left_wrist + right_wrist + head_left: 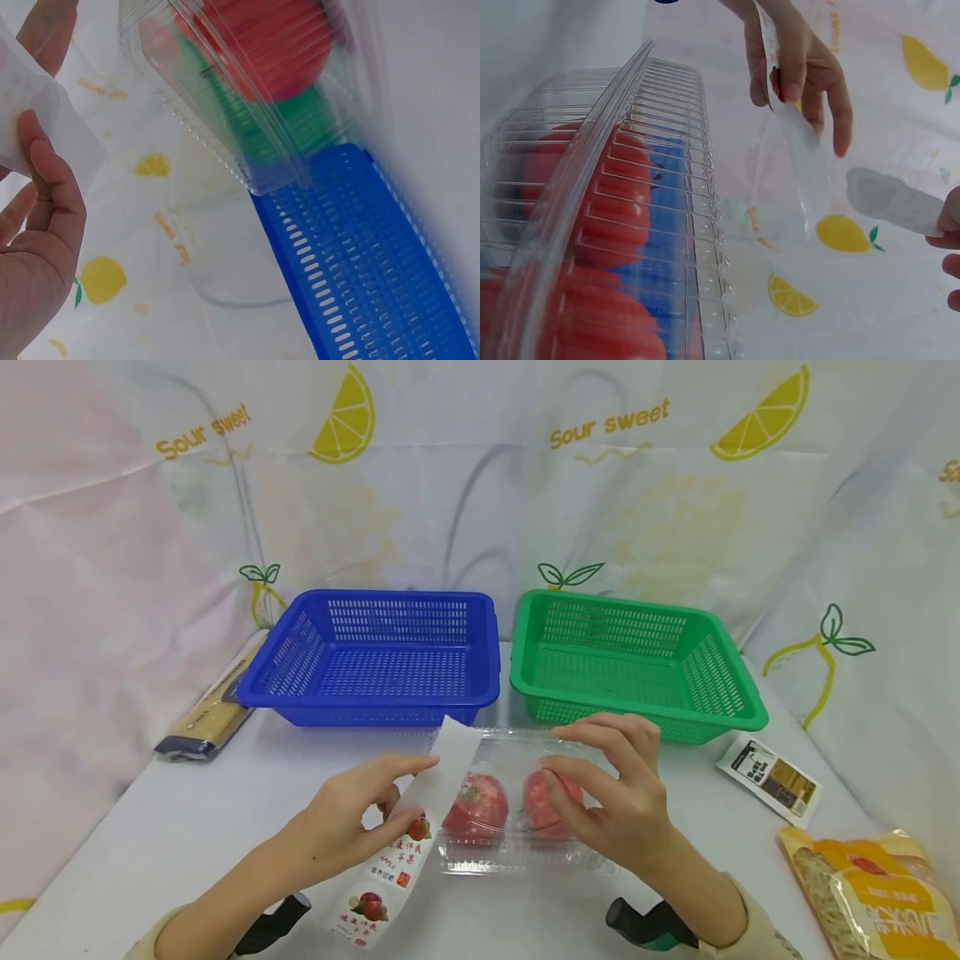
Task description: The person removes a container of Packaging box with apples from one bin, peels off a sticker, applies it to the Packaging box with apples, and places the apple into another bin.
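My left hand (352, 814) pinches a white strip of stickers (416, 835) printed with red apples and lettering. The strip hangs tilted down toward the table's front edge. Between the thumb and fingertips of my right hand (618, 789) is a small translucent sticker (896, 199), off the strip; in the head view it is hard to make out. Under and behind both hands lies a clear plastic clamshell box (517, 856), its lid down. Inside it are round red fruits (480, 806) that look like tomatoes. My right hand hides part of the box's right side.
Behind the box stand a blue basket (367, 700) and a green basket (637, 700). A yellow-brown packet (210, 714) lies at the left. To the right are a small white-and-brown sachet (772, 779) and a yellow bag (873, 893). A printed curtain (450, 485) hangs behind.
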Demonstrator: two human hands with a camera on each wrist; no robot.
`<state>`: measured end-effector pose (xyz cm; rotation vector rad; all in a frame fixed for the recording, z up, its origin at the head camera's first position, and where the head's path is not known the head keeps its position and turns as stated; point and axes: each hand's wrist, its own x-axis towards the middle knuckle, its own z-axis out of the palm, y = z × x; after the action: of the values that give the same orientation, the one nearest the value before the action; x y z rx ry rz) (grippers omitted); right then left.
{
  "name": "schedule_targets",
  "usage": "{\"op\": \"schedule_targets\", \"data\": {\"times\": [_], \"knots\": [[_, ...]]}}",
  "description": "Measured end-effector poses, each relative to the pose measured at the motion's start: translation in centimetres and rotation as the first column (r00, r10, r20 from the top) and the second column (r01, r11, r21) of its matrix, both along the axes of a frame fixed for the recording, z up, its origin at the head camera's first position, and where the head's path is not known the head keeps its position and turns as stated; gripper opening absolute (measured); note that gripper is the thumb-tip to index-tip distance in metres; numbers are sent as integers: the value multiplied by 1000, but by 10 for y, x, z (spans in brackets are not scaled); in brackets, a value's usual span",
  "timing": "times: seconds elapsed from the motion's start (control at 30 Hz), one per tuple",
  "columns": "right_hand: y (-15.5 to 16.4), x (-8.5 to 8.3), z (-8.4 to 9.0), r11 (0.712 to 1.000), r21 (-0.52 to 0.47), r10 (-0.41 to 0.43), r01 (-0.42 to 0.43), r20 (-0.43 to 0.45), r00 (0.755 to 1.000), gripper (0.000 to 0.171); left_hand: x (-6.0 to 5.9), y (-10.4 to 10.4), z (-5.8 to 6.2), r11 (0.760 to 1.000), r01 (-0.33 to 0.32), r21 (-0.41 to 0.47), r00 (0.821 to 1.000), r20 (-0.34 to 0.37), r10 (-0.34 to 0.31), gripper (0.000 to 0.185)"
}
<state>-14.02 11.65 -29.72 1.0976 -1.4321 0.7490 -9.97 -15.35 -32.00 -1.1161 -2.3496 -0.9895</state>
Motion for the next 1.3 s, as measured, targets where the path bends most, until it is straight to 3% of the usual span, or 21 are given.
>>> {"op": "schedule_targets", "data": {"times": [0.13, 0.33, 0.5, 0.63, 0.73, 0.9, 1.07, 1.2, 1.3], "knots": [[2, -1, 2, 1000, -6, -7, 7, -12, 1000, 26, -4, -8, -4, 1000, -22, 5, 1000, -10, 22, 62], [5, -3, 3, 1000, -16, -20, 19, -34, 999, 24, -5, -13, -17, 995, -95, 15, 995, 34, 95, 43], [7, -4, 3, 999, -17, -32, 32, -34, 999, 24, -3, -21, -23, 969, -226, -101, 971, 62, 232, 45], [8, -5, 0, 999, -22, -39, 38, -40, 998, 24, -4, -32, -27, 931, -274, -239, 954, 58, 296, 51], [9, -6, -1, 999, -22, -45, 44, -47, 998, 24, -8, -42, -31, 908, -278, -315, 944, 88, 319, 54], [11, -7, -4, 998, -15, -61, 61, -48, 997, 24, -18, -62, -41, 908, -210, -363, 938, 188, 292, 54], [12, -8, -6, 997, -8, -75, 74, -49, 996, 23, -29, -78, -51, 894, -176, -411, 910, 277, 307, 52], [13, -9, -8, 996, 10, -88, 89, -44, 995, 23, -32, -84, -58, 859, -174, -481, 888, 301, 348, 51], [14, -12, -10, 994, 20, -103, 103, -43, 994, 23, -35, -81, -55, 801, -214, -559, 861, 279, 425, 46]]}}
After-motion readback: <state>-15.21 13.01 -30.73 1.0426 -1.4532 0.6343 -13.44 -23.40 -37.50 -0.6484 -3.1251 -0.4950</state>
